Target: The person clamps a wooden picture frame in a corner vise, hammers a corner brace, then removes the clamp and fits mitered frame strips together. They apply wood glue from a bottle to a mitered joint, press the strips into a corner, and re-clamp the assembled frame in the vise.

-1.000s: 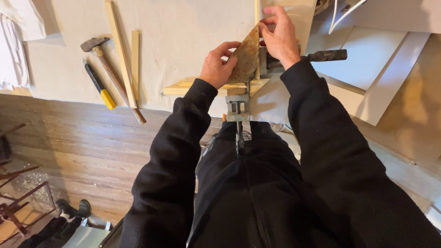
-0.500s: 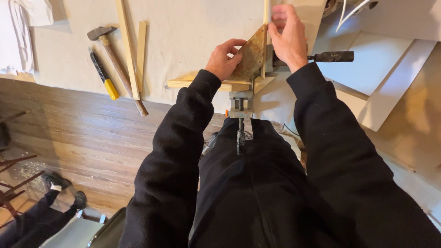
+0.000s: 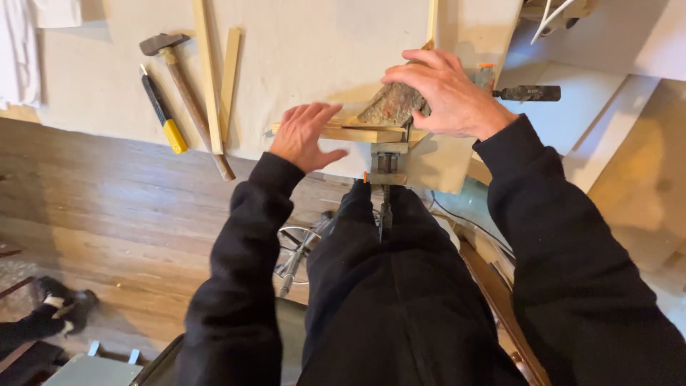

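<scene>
Rough brown bark-covered wood, a wedge-shaped chunk (image 3: pixel 393 106), is sitting on a pale flat wooden strip (image 3: pixel 343 132) at the edge of the cream-coloured worktable (image 3: pixel 307 50), and the head camera is looking straight down on it. The right hand (image 3: pixel 446 93) is lying over the chunk with its fingers (image 3: pixel 418 61) curved and lightly spread across the top, seemingly pressing it down so it does not shift. The left hand (image 3: pixel 304 136) is resting flat on the strip just beside the chunk, fingers (image 3: pixel 314 114) stretched out and close together, thumb out to the side, holding nothing; it is probably steadying the strip against the table. A grey metal bar clamp with orange trim (image 3: pixel 386 168) is gripping the strip and table edge directly below the chunk, its bar hanging down between the person's black-clad knees. Whether the chunk itself is caught in the clamp is hard to tell, since the right hand is covering that spot.

Well apart to the left, a wooden-handled hammer with a dark steel head (image 3: pixel 182 78), a black and yellow utility knife (image 3: pixel 163 114) and two long pale wooden slats (image 3: pixel 214 71) are lying parallel on the table. A dark cylindrical tool handle (image 3: pixel 529 93) is poking out to the right of the right hand.
</scene>
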